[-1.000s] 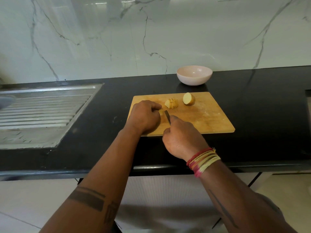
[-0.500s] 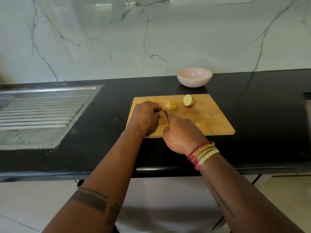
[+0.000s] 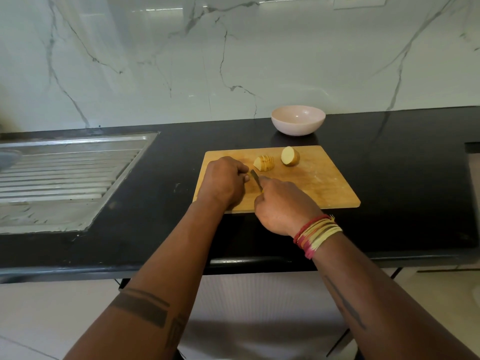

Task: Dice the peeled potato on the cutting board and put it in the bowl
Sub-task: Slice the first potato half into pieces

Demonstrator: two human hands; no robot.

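Far left there's a stainless steel sink drainboard [image 3: 65, 175] with ridges, set into the black surface [image 3: 402, 178], and a white marble-look wall [image 3: 233, 61] runs behind everything.

Moving right, the wooden cutting board [image 3: 319, 185] lies flat near the front edge of the surface. The person's left hand [image 3: 224, 181] is curled into a loose fist on the board's left part, knuckles up, fingers tucked under. Whatever it's pinning down is hidden underneath, so can't tell what it's gripping, if anything.

Right beside it, the right hand [image 3: 283, 203] is wrapped around a knife handle, index finger stretched along the top. Only a short bit of the knife [image 3: 255, 179] blade shows, angled between the two hands with its tip close to the left knuckles. That wrist has a stack of red and yellow thread bands [image 3: 318, 233].

Just past the hands, a sliced potato half [image 3: 264, 162] sits on the board, cut into thin slices that hang together. Near it to the right, apart from it, is the uncut potato half [image 3: 290, 156], pale cut face pointing left.

Behind the board, close to the wall, a pale pink bowl [image 3: 298, 120] sits on the surface with nothing visible inside.
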